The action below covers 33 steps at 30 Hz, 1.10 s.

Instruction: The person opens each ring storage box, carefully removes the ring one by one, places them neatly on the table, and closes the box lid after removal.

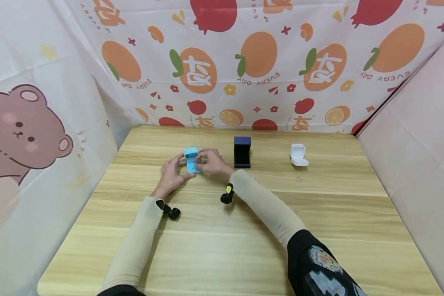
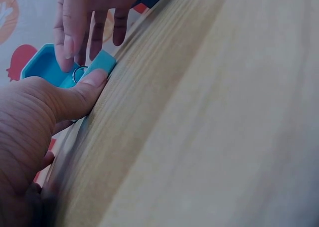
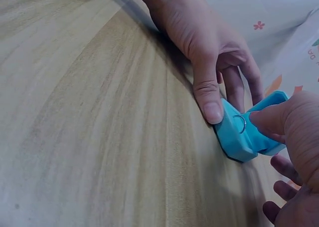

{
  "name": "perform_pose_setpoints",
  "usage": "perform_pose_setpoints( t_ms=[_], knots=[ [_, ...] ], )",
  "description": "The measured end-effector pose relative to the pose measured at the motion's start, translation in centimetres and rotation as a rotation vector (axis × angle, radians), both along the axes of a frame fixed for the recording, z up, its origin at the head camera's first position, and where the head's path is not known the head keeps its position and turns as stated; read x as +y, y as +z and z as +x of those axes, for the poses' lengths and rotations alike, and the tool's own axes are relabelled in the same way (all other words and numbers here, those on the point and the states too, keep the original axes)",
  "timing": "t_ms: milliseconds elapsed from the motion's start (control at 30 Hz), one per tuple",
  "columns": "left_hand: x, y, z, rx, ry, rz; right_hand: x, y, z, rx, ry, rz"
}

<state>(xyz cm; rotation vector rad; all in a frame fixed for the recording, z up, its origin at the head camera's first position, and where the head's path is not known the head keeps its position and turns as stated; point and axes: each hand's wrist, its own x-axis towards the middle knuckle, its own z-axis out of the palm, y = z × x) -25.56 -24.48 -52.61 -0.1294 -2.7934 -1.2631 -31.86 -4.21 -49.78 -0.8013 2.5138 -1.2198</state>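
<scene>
A small light-blue ring box stands with its lid raised on the left part of the table. My left hand holds it, thumb on the front edge of the base and fingers behind. A thin silver-coloured ring stands upright in the box. From the right, my right hand reaches over the base, its thumb and index fingertip close beside the ring. Its other fingers extend loosely; I see no clear grip on the ring.
Right of the hands stands an open dark-blue and black box. Farther right is an open white ring box, with another thin ring lying on the wooden table in front of it. Printed cloth hangs behind.
</scene>
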Motion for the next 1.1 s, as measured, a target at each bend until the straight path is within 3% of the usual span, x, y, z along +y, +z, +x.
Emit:
perform_pose_setpoints(
  t_ms=[333,1100],
  knots=[
    [0.18,0.29,0.08,-0.003,0.0,-0.001,-0.25,-0.11,0.3,0.02,-0.011,0.086],
    [-0.02,0.21,0.07,0.005,0.003,-0.014,-0.71,-0.41,0.51,0.057,-0.03,0.115]
  ],
)
